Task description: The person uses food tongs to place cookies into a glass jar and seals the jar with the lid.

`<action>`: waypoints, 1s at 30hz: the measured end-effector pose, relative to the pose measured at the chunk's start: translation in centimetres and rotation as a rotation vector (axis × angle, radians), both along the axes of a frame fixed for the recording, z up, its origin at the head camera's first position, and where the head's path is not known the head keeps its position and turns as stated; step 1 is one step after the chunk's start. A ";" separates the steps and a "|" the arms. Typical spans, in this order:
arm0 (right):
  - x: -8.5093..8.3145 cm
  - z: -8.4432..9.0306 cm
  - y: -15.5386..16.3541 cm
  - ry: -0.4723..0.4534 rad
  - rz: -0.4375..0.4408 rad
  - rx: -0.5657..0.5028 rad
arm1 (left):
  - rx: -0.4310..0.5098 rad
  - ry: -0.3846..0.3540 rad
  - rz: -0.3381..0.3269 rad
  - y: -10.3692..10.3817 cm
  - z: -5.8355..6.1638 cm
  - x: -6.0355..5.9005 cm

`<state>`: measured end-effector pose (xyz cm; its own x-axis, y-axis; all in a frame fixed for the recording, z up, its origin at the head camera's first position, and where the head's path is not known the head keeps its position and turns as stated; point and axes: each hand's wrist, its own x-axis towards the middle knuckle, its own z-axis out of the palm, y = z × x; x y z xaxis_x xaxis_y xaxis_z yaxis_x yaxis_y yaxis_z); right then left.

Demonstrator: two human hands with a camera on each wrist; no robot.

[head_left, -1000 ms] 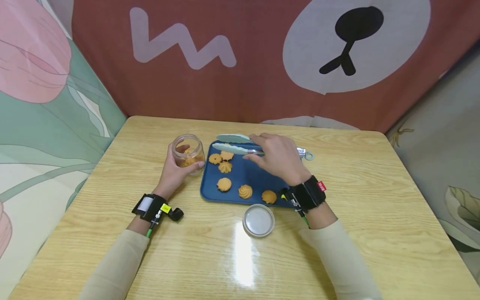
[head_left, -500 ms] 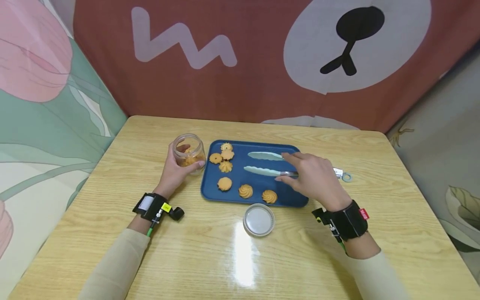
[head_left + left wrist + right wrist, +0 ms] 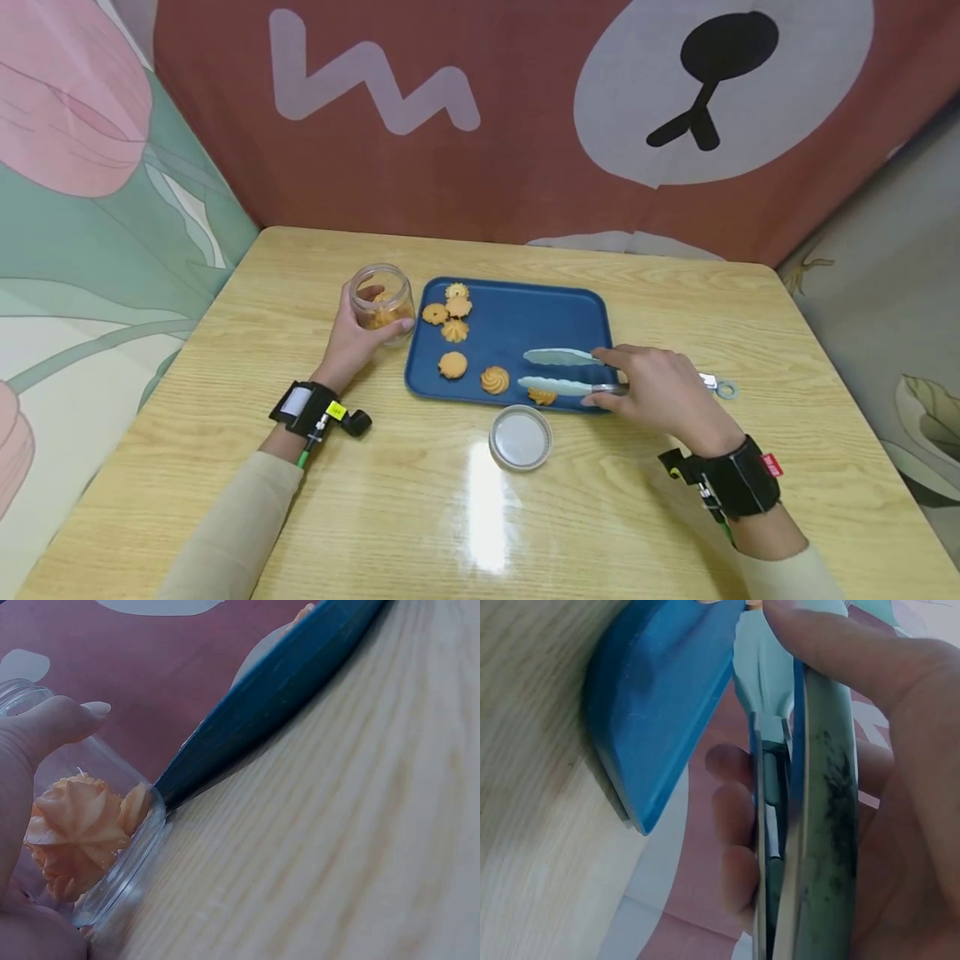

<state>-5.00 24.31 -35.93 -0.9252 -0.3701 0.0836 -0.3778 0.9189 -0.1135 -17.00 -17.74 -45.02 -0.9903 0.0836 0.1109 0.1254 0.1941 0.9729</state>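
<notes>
My left hand (image 3: 355,340) grips a clear jar (image 3: 381,293) beside the left edge of a blue tray (image 3: 536,312). Piped cookies (image 3: 79,825) show through the jar's wall in the left wrist view. With my right hand (image 3: 669,392) I hold tongs (image 3: 564,357) with pale green tips and a metal body, their arms spread apart. The tips hang over the tray's near right part, the lower one overlapping a cookie (image 3: 542,397). To its left lie a swirled cookie (image 3: 495,380) and a round cookie (image 3: 452,365).
Several more cookies (image 3: 454,331) cluster in the tray's far left corner. A round lid (image 3: 521,438) lies on the wooden table (image 3: 390,500) just in front of the tray. Behind the table hangs a printed curtain (image 3: 510,183).
Over the tray's far left corner the tongs opened and left a cookie there. My right hand then carried them right and toward me, over the near right cookie. The left hand kept still.
</notes>
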 end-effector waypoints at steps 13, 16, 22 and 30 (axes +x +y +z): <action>0.6 -0.5 0.7 -0.062 0.008 0.019 | 0.004 0.001 0.003 0.0 0.1 -0.1; 0.6 -0.5 0.7 -0.057 0.009 0.015 | 0.002 0.001 0.006 0.0 0.1 -0.2; 0.4 -0.7 0.7 -0.011 0.009 -0.005 | -0.003 0.002 0.001 0.1 0.1 0.0; 0.2 -0.9 0.7 0.046 0.031 -0.021 | -0.011 -0.001 0.001 0.1 0.1 0.0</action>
<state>-4.77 25.00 -36.82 -0.9082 -0.3964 0.1343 -0.4116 0.9041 -0.1148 -16.97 -17.68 -44.94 -0.9905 0.0835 0.1093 0.1244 0.2052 0.9708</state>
